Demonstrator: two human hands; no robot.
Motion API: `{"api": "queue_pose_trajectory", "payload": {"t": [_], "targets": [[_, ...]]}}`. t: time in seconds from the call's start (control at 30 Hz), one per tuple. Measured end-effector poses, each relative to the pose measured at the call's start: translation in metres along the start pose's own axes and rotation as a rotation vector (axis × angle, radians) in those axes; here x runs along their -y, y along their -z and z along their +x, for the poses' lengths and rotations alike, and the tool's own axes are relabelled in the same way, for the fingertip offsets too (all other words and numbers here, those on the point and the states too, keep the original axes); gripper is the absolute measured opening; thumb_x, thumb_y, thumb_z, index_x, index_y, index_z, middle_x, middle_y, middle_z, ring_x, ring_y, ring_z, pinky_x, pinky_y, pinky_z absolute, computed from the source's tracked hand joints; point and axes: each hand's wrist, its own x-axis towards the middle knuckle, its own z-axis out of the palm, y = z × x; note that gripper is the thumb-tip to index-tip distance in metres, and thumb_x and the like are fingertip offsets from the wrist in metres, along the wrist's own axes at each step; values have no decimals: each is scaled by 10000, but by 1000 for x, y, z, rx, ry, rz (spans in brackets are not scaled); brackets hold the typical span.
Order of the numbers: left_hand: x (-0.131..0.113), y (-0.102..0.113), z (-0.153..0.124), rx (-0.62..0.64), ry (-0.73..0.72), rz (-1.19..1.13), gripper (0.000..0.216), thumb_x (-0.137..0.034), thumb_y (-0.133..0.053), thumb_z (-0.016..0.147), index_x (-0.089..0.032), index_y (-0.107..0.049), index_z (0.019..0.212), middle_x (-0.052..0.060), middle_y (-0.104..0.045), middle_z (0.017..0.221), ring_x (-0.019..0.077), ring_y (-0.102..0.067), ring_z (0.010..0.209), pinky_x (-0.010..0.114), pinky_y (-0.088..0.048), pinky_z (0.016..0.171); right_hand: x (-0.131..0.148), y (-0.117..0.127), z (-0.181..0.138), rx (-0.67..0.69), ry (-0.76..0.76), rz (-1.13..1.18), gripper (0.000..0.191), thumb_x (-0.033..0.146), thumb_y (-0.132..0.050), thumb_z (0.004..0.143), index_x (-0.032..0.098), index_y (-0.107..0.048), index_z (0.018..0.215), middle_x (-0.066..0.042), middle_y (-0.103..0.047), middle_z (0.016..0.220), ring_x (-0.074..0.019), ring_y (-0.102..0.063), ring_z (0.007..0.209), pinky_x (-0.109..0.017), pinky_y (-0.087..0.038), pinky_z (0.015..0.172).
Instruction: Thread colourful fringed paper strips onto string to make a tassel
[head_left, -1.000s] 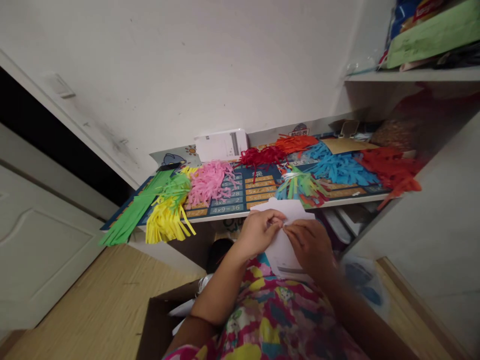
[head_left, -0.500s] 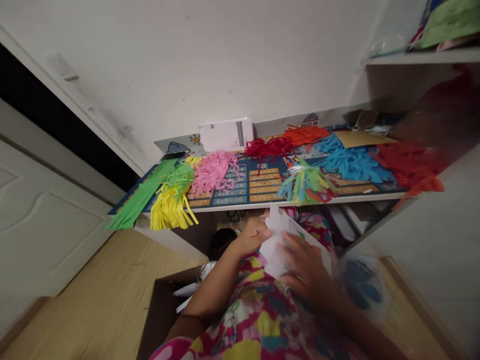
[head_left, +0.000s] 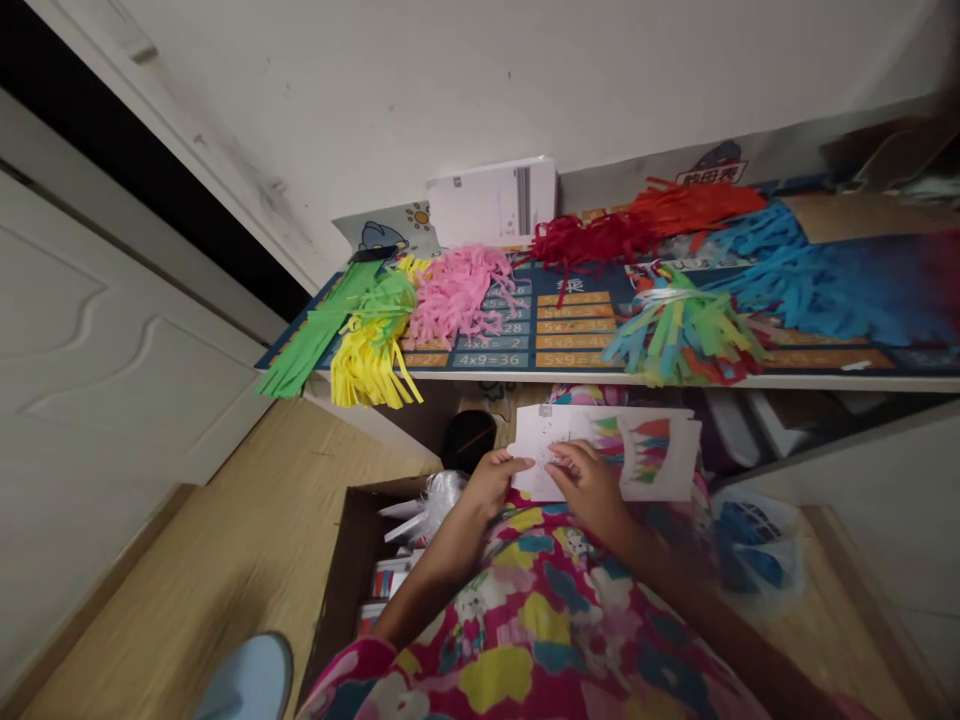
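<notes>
A flat white card [head_left: 536, 425] lies over my lap, just below the shelf's front edge, with a printed picture of a colourful fringed garland on its right half. My left hand [head_left: 491, 480] grips its left edge, thumb on top. Over the middle of the card is my right hand [head_left: 592, 490], its fingers bent and slightly apart, the tips near or touching the card's face; nothing shows between them.
On the shelf [head_left: 495, 360] lie green strips [head_left: 322, 330] and yellow [head_left: 375, 365], pink [head_left: 461, 295], red [head_left: 592, 240], blue [head_left: 832, 290] and multicoloured tassels [head_left: 682, 330]. A white card stack [head_left: 491, 205] leans on the wall. An open cardboard box [head_left: 337, 560] stands at lower left.
The card has turned flatter, so its printed picture now shows. My right hand has drawn its spread fingers in. The view has shifted, bringing a light-blue round object into the lower left.
</notes>
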Motion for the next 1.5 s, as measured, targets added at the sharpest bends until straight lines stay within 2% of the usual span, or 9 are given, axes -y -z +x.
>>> {"api": "queue_pose_trajectory", "payload": {"t": [0.33, 0.67, 0.9, 1.03, 1.1, 1.2, 1.27, 1.37, 1.5], "targets": [[15, -5, -7, -105, 51, -250, 453, -345, -939, 482, -101, -737, 805, 49, -730, 647, 133, -638, 514, 245, -522, 586, 0, -5, -6, 8, -57, -84, 184, 298, -592, 897, 211, -695, 1021, -65, -669, 966, -195, -624, 760, -361, -545, 771], [11, -1, -10, -128, 59, -254, 261, -241, -839, 495, -127, -706, 689, 1, -642, 527, 96, -524, 412, 216, -415, 458, 5, -12, -4, 38, -95, -22, 181, 340, -613, 881, 214, -688, 988, -63, -674, 921, -198, -618, 738, -358, -530, 739], [17, -1, -11, -130, 39, -194, 240, -246, -829, 519, -119, -679, 657, -23, -587, 489, 80, -501, 419, 208, -403, 490, 15, -17, 3, 32, -247, 110, 168, 357, -632, 822, 210, -660, 744, -40, -668, 749, -207, -610, 685, -353, -484, 678], [20, -2, -8, -158, 24, -184, 283, -295, -839, 533, -134, -667, 688, -6, -645, 548, 101, -543, 449, 218, -427, 500, 17, 0, 4, 44, -288, 217, 229, 405, -650, 807, 211, -647, 685, -22, -661, 654, -193, -607, 615, -321, -476, 600], [19, -3, -6, -171, 3, -181, 332, -312, -865, 517, -133, -681, 727, 19, -703, 634, 114, -587, 502, 228, -461, 537, 16, 16, 3, -18, -317, 266, 328, 489, -549, 874, 212, -642, 725, -38, -661, 673, -180, -581, 582, -315, -472, 562], [19, -5, -5, -173, -24, -162, 433, -299, -910, 485, -125, -717, 830, 48, -751, 746, 137, -640, 581, 249, -504, 604, 12, 32, 1, -116, -375, 324, 532, 540, -258, 979, 192, -659, 942, -92, -688, 796, -166, -553, 554, -317, -465, 522], [18, -7, -5, -163, -38, -139, 487, -298, -929, 470, -123, -727, 877, 58, -763, 789, 153, -661, 616, 266, -521, 637, 11, 28, -1, -109, -410, 342, 485, 558, -368, 945, 175, -659, 1008, -89, -692, 776, -163, -562, 539, -309, -470, 513], [16, -10, -4, -139, -54, -89, 528, -335, -937, 469, -125, -737, 909, 65, -768, 819, 167, -670, 629, 286, -532, 658, 7, 9, -3, -54, -434, 332, 344, 495, -652, 785, 185, -664, 934, -48, -689, 715, -183, -620, 575, -298, -500, 535], [15, -12, -7, -96, -52, 4, 492, -404, -919, 514, -115, -756, 877, 61, -752, 754, 175, -659, 603, 298, -530, 647, 2, -8, -3, -41, -419, 277, 286, 453, -693, 751, 204, -643, 883, -24, -664, 676, -201, -625, 590, -309, -505, 546]]}}
